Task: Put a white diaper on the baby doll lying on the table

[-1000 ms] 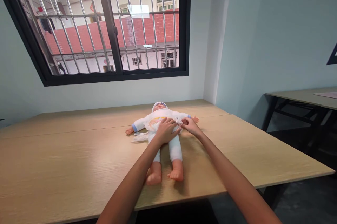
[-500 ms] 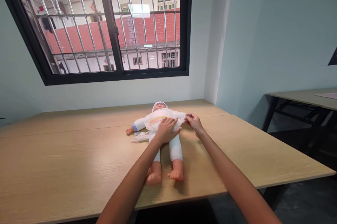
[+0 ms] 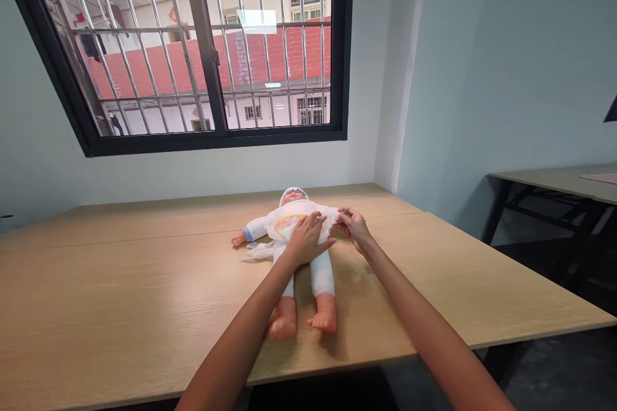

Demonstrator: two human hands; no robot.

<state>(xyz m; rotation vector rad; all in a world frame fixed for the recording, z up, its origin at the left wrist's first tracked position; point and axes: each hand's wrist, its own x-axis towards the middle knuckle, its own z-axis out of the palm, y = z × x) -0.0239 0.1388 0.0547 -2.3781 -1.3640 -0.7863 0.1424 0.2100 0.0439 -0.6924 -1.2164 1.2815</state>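
A baby doll (image 3: 322, 276) in white clothes and a white cap lies on its back on the table, feet toward me. My left hand (image 3: 306, 240) rests flat over the doll's lower belly, on a thin white diaper (image 3: 285, 229) with a yellow-orange print, its fingers stretched out. On the right, my right hand (image 3: 354, 229) pinches the white edge of the diaper beside the doll's arm; the fingertips partly hide that edge. A loose white diaper flap (image 3: 260, 251) lies spread on the table at the doll's left side in view.
The wooden table (image 3: 144, 308) reaches back to the wall, its front edge close to me. Behind it is a barred window (image 3: 222, 138) with a dark frame. A second table (image 3: 544, 181) stands at the far right.
My left hand has shifted slightly right, its fingers a little more raised and spread. The right hand has come slightly left with the diaper edge. The doll stays in place.
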